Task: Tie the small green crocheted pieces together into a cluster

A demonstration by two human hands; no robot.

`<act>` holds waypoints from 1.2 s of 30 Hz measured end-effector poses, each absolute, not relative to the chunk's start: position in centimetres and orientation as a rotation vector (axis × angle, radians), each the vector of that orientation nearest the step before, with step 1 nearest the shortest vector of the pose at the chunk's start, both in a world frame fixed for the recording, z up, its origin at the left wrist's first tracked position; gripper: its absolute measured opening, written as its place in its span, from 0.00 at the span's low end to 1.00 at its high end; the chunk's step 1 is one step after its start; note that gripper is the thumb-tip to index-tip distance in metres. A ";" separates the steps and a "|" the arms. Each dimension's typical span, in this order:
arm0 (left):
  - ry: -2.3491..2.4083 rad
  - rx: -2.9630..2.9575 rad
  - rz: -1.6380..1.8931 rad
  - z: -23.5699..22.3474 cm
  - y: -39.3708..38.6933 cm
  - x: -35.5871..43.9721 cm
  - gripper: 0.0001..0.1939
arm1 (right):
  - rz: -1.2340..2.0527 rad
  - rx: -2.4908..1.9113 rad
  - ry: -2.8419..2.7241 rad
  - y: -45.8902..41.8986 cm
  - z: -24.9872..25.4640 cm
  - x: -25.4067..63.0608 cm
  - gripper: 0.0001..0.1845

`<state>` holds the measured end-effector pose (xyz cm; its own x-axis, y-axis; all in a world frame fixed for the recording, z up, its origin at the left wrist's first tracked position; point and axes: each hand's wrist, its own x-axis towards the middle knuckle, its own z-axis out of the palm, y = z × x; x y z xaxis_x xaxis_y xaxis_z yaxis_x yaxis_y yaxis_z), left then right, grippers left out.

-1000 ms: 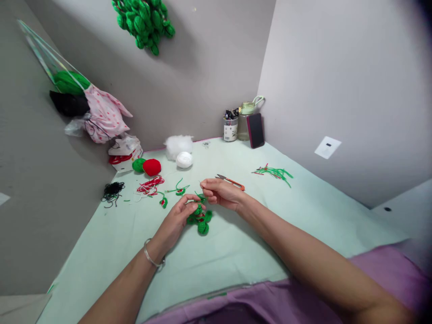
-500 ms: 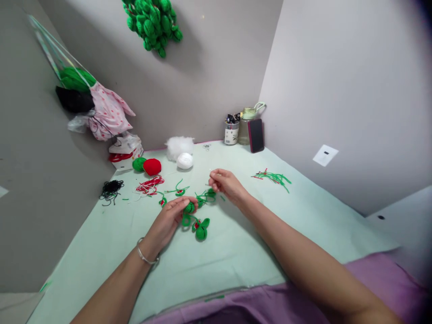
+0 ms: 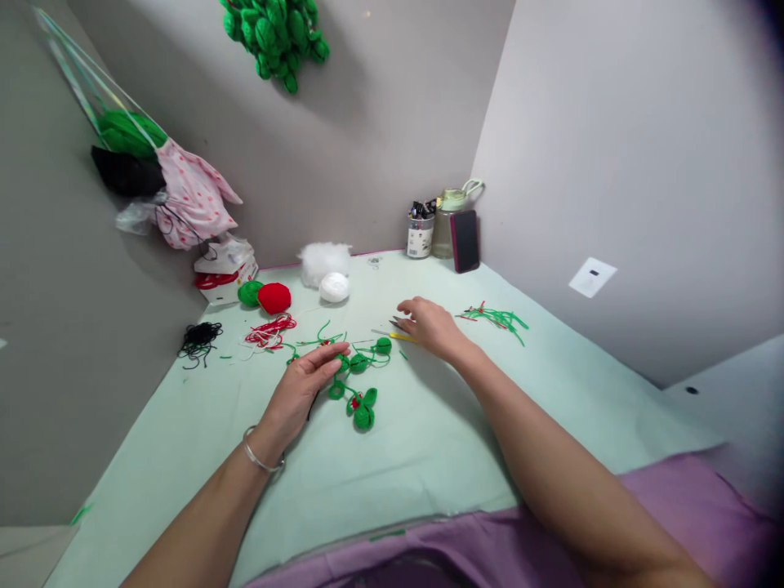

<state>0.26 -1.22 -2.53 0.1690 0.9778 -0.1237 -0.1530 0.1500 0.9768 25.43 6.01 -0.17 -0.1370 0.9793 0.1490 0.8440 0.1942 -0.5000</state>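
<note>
**Two hands low over green crochet pieces on the pale green surface**

The left hand (image 3: pixel 300 390) lies flat with its fingers (image 3: pixel 327 356) stretched out and released, gripping nothing. Just past those fingertips sits the green crochet cluster (image 3: pixel 358 384): about five small green balls and rings can be counted, strung on green yarn, one with a red spot; the largest ball lies nearest the person, below the fingertips and to their right.

The right hand (image 3: pixel 434 325) rests palm down farther back, fingers (image 3: pixel 409 308) loosely curled over the orange-handled snips (image 3: pixel 399 331), whose metal tip pokes out on the left of the fingertips. Whether the fingers actually grip the snips cannot be told.

Left of the left fingers lie one tangle of red and white yarn (image 3: pixel 268 331) and, beyond it, one bundle of black thread (image 3: pixel 198 337). Behind these are one green yarn ball (image 3: pixel 248 293), one red yarn ball (image 3: pixel 274 298), one white yarn ball (image 3: pixel 334 287) and a tuft of white stuffing (image 3: pixel 323 258). To the right of the right fingers is one scatter of green yarn scraps (image 3: pixel 496 316).

In the far corner stand one cup (image 3: pixel 420 238) filled with small dark tools, one lidded bottle (image 3: pixel 446 220) and one dark phone (image 3: pixel 465 240) leaning against the wall. A bunch of green crochet pieces (image 3: pixel 274 37) hangs on the wall above.
</note>
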 end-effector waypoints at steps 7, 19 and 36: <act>1.009 1.181 1.078 -3.9 -0.8 0.0 0.21 | 0.265 -1.847 -2.209 6.1 -1.3 26.7 0.10; 1.030 1.249 1.100 -3.3 -1.1 0.2 0.27 | 0.980 -1.152 -2.125 3.9 1.5 24.6 0.22; 1.005 1.342 1.048 -3.3 -1.5 0.4 0.26 | 1.100 -1.142 -2.280 2.5 1.9 23.7 0.23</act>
<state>0.35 -1.45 -3.32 0.2478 0.9682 0.0350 -0.0052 -0.0348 0.9994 23.66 2.48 1.90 -0.6073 0.7942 -0.0225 0.5122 0.3697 -0.7753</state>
